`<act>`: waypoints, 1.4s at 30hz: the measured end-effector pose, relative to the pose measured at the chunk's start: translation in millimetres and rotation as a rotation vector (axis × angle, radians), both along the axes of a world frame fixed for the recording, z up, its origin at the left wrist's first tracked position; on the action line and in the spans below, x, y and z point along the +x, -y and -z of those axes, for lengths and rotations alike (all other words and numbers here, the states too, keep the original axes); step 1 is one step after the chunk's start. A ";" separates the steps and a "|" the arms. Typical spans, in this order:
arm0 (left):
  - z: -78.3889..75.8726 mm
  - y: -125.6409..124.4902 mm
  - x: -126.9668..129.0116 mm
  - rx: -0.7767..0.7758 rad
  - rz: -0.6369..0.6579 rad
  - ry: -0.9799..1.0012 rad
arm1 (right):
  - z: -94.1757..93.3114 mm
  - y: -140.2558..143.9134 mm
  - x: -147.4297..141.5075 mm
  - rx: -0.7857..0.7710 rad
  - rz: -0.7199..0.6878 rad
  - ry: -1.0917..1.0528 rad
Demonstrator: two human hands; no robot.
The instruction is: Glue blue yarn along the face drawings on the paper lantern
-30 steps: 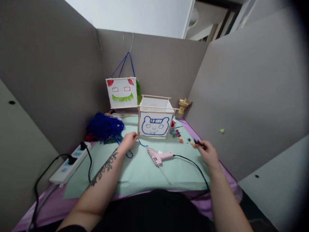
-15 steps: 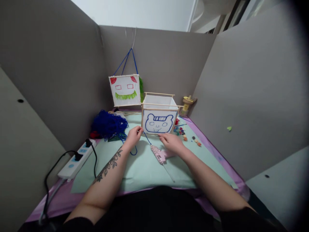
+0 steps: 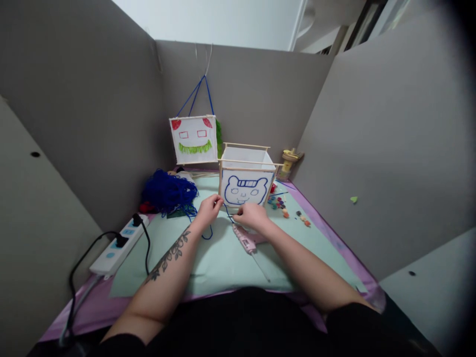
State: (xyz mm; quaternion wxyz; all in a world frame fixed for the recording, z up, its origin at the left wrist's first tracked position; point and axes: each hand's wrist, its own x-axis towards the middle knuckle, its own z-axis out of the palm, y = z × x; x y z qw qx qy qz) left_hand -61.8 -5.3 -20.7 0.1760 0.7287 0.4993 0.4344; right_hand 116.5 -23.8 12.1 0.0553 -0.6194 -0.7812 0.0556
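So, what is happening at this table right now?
A person sits at a craft table. Both hands pinch a strand of blue yarn just in front of a paper lantern with a blue bear face: left hand, right hand. A pink glue gun lies on the mint mat below the right hand. A pile of blue yarn sits to the left, small pompoms to the right. Another lantern hangs behind.

left hand (image 3: 208, 208) pinched, forearm tattooed | right hand (image 3: 251, 216) pinched | hands close together
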 end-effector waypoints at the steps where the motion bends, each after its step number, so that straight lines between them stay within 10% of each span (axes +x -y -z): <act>1: -0.2 0.3 0.1 0.007 0.008 0.006 | 0.3 -0.6 -1.2 -0.006 0.004 0.005; 11: 1.1 -3.7 -2.5 0.013 -0.008 -0.021 | 7.9 -10.1 -3.3 -0.052 0.028 0.056; 17: -1.3 0.8 -20.9 -0.053 -0.426 -0.452 | 17.5 -21.9 20.2 -0.046 0.051 -0.059; 25: 15.2 2.2 2.8 -0.142 0.233 -0.551 | 28.6 9.3 78.7 -0.087 -0.288 -0.323; 42: 15.2 -19.9 -21.2 0.018 -0.066 -0.247 | 40.4 34.5 85.3 -0.167 -0.590 -0.313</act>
